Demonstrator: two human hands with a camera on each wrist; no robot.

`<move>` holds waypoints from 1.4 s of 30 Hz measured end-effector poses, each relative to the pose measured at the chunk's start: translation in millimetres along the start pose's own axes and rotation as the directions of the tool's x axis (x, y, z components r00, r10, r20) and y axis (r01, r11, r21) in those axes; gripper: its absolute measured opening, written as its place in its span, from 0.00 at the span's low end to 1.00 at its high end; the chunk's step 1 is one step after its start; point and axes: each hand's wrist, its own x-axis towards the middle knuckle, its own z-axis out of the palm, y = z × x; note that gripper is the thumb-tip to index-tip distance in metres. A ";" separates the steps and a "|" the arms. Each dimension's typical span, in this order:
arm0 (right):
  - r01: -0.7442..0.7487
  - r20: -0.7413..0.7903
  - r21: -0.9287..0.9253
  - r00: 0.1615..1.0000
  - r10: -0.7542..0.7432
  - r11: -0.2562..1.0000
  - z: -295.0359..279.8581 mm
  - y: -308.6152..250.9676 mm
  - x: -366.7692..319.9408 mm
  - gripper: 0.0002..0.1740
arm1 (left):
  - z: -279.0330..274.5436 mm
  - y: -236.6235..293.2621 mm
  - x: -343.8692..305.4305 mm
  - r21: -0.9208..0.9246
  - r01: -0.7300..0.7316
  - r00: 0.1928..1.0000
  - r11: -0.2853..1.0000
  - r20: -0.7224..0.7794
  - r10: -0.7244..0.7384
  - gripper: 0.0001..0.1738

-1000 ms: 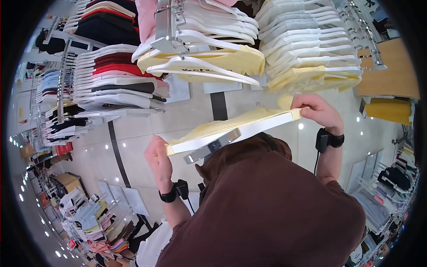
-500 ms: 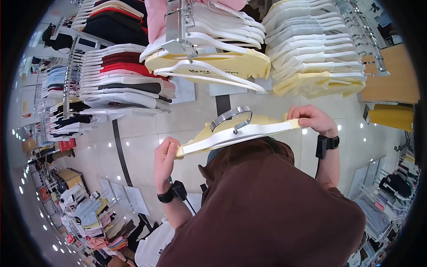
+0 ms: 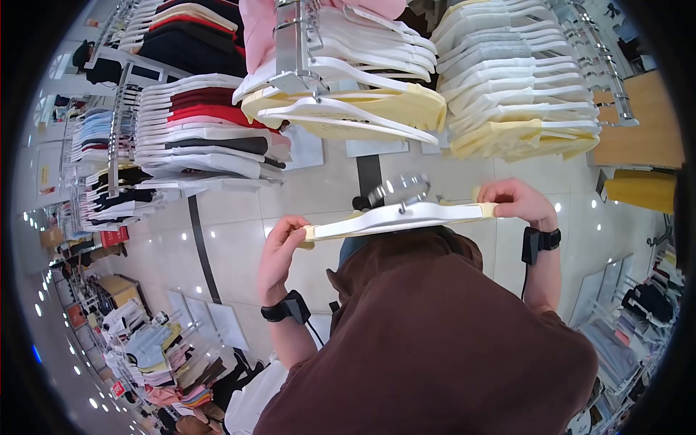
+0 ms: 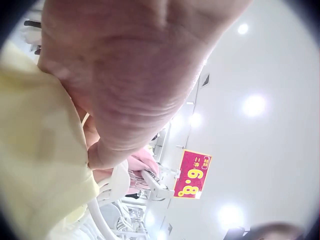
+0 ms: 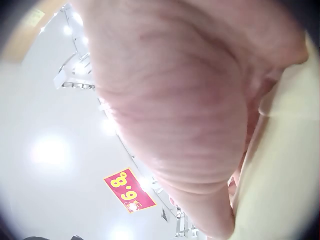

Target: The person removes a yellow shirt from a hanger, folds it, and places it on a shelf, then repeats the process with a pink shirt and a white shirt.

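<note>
With thumb and fingers closed, the left hand (image 3: 281, 250) and right hand (image 3: 520, 201) pinch a yellow shirt (image 4: 40, 140) at opposite ends of its white hanger (image 3: 438, 212), held before the person's brown top (image 3: 428, 326).

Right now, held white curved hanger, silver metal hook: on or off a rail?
Off: left hand and right hand hold the hanger by its ends, blurred hook apart from shiny metal rail.
</note>
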 end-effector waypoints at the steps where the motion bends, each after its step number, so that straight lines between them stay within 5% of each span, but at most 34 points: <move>1: 0.001 -0.004 0.000 1.000 -0.001 1.000 0.9 0.5 -1.3 0.11 | 0.9 3.2 4.5 0.004 0.000 1.000 1.000 0.012 0.000 0.09; 20: -0.101 -0.139 0.047 0.984 0.107 0.994 23.9 -8.8 3.8 0.11 | -47.0 47.5 129.6 0.114 -0.071 0.936 0.991 0.350 0.027 0.09; 22: -0.273 -0.116 0.033 0.954 0.275 0.961 25.4 -10.2 8.2 0.12 | -51.9 44.5 139.5 0.145 -0.066 0.930 0.987 0.366 0.009 0.08; 26: -0.333 -0.117 -0.008 0.937 0.330 0.943 40.6 -10.9 7.1 0.14 | -55.7 38.0 153.4 0.152 -0.050 0.920 0.987 0.393 -0.014 0.07; 32: -0.213 -0.108 -0.134 0.974 0.199 0.968 76.4 -25.9 10.9 0.20 | -40.9 46.3 155.1 0.211 -0.036 0.923 0.977 0.382 -0.049 0.05; 34: -0.281 -0.232 -0.470 0.954 0.189 0.837 81.6 -24.8 10.3 0.20 | -35.3 45.4 153.4 0.241 -0.053 0.928 0.969 0.370 -0.042 0.05; 35: -0.283 -0.239 -0.461 0.952 0.189 0.841 85.5 -23.8 9.5 0.20 | -31.8 45.1 152.0 0.248 -0.053 0.925 0.967 0.378 -0.046 0.05; 37: -0.292 -0.404 -0.644 0.915 0.010 0.707 90.9 -20.3 7.8 0.18 | -26.0 45.1 148.0 0.236 -0.051 0.943 0.971 0.331 -0.031 0.04; 42: -0.329 -0.592 -0.667 0.779 -0.207 0.668 85.5 -6.7 4.5 0.15 | -1.8 52.6 130.9 0.204 -0.092 0.967 0.975 0.253 0.038 0.05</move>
